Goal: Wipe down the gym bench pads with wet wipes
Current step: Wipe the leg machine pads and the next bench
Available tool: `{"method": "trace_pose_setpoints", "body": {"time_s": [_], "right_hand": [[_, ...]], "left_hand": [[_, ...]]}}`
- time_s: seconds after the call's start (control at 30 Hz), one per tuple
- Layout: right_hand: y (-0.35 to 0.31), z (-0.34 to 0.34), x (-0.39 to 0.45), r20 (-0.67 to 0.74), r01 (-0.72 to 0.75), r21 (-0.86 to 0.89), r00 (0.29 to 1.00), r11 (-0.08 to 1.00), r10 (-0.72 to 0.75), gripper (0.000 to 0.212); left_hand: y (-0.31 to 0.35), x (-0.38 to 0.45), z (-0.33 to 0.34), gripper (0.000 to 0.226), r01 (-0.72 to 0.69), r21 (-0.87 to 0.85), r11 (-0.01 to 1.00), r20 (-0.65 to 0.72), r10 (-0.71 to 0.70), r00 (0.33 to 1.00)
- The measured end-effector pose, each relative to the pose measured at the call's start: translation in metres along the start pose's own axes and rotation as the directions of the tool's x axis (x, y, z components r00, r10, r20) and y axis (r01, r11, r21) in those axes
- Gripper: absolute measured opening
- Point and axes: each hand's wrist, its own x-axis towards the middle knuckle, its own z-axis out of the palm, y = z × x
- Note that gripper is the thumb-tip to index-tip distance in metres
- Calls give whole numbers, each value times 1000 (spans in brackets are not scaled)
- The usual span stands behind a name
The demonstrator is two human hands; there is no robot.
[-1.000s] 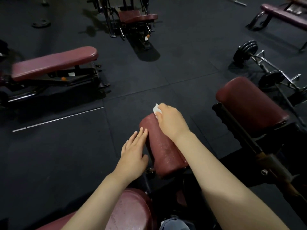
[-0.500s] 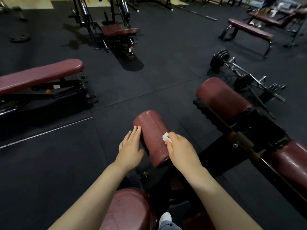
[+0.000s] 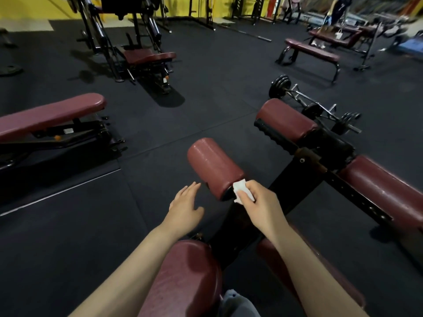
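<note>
**Wipe at the near end of the roller pad**

We see our right hand (image 3: pixel 261 208) pinching a small white wet wipe (image 3: pixel 243 191) between thumb and fingers, its fingers curled round the crumpled sheet. The wipe sits against the near end of the maroon roller pad (image 3: pixel 214 165), right at the edge where the pad meets the black frame (image 3: pixel 295 179) of the machine. The pad's surface shows a sheen along its top.

Our left hand (image 3: pixel 185 208) hovers just to the left of the same pad, fingers straight and slightly spread, holding nothing. Its fingertips (image 3: pixel 194 185) are close to the pad's side, but we cannot tell whether they touch it.

Below our forearms lies a second maroon pad (image 3: pixel 185 280), with a darker patch on its upper part. To the right, a longer pad (image 3: pixel 386 191) runs along the frame, and another roller pad (image 3: pixel 285 118) sits farther out on that side.

Around us the dark rubber floor (image 3: pixel 68 236) carries other gear: an inclined bench (image 3: pixel 50 113) on the left, a flat bench (image 3: pixel 312 50) at the upper right, a loaded curl bar (image 3: pixel 313 106) lying on the floor beyond the far roller, and a large machine (image 3: pixel 137 49) with a maroon seat at the top. A person (image 3: pixel 338 6) stands far off at the upper right, blurred.
</note>
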Motion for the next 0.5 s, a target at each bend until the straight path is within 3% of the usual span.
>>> {"method": "trace_pose_setpoints", "body": {"time_s": [0.07,0.2,0.3,0.5], "right_hand": [[-5,3,-24,37,-44,61,998,997,41,26],[-24,3,-65,204,-209,360,969,909,142,29],[-29,6,-91,279,-230,402,953,886,120,33],[-19,21,-148,292,-244,461,950,853,114,26]], "left_hand": [[6,-19,-1,60,-50,-104,993,-35,47,998],[23,-60,0,30,-119,-337,934,-7,123,992],[25,-90,9,19,-76,-521,850,15,98,995],[6,-154,35,11,-47,-584,810,-19,43,999]]}}
